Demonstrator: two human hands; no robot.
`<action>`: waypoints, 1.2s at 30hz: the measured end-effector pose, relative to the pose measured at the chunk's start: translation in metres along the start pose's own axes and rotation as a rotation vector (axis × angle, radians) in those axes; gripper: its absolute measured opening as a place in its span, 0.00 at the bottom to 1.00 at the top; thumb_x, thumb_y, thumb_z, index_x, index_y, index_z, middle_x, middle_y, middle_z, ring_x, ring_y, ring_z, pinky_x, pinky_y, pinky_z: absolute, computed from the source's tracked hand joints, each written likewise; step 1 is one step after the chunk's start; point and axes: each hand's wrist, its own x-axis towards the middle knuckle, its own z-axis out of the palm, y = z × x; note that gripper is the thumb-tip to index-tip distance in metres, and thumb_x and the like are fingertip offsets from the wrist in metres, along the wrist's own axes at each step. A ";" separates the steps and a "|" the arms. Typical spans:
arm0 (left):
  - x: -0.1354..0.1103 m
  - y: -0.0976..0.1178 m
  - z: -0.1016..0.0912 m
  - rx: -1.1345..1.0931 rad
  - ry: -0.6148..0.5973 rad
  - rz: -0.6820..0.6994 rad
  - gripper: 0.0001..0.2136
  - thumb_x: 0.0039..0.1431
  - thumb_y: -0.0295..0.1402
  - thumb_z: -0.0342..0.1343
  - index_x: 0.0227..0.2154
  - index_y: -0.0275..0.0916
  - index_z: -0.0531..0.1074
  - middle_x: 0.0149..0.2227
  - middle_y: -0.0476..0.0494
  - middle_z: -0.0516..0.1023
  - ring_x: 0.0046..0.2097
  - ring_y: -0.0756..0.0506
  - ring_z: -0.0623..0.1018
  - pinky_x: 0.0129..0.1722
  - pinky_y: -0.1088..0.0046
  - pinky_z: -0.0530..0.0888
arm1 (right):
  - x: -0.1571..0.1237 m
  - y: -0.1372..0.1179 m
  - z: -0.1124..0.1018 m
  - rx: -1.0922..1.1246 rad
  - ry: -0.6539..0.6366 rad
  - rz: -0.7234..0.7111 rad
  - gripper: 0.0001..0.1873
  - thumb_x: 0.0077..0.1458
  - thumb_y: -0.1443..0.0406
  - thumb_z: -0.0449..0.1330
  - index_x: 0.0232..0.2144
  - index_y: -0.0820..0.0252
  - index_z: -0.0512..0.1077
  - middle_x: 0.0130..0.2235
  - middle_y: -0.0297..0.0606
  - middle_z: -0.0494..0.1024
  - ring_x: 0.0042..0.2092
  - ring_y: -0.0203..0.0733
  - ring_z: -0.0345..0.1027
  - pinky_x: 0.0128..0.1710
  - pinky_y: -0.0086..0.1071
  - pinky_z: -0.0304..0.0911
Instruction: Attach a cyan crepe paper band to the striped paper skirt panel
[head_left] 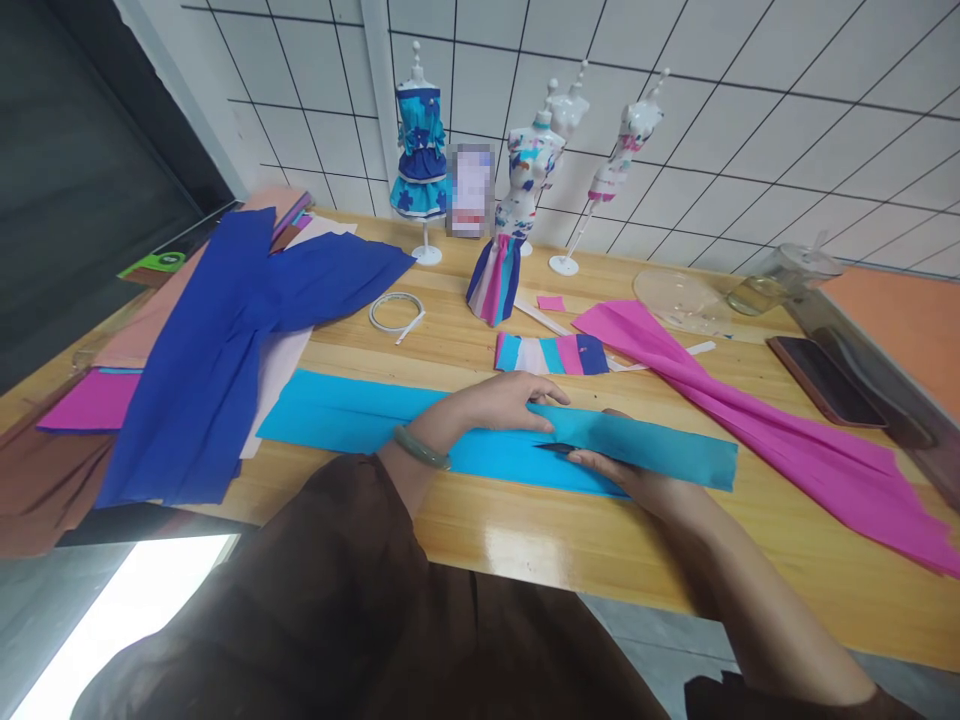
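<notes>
A long, bright blue strip [345, 405] of thin paper-like or cloth material lies across the wooden table. Dark, pointed scissors [556, 449] show partly at its middle, their handles hidden. My right hand [637, 485] grips them from beneath the raised right part of the strip, which drapes over it. On the far edge of the strip rests my left hand [517, 402], a bangle on its wrist, with its fingers extended and the thumb apart. Just beyond it is a small striped piece [551, 354] in pink, white and blue.
Dark blue material [247, 320] is heaped at left beside a coiled tape [396, 313]. Small dress forms, one in a blue dress [420, 150], stand behind. A pink strip [780, 460], a phone [825, 380] and a lidded cup [784, 275] are at right.
</notes>
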 end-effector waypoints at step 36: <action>-0.001 0.005 0.000 -0.010 0.016 -0.024 0.22 0.49 0.30 0.59 0.49 0.37 0.69 0.50 0.43 0.74 0.51 0.44 0.72 0.47 0.70 0.70 | 0.001 -0.020 -0.011 0.041 -0.097 -0.030 0.15 0.50 0.50 0.53 0.40 0.39 0.72 0.38 0.32 0.78 0.47 0.56 0.69 0.48 0.52 0.65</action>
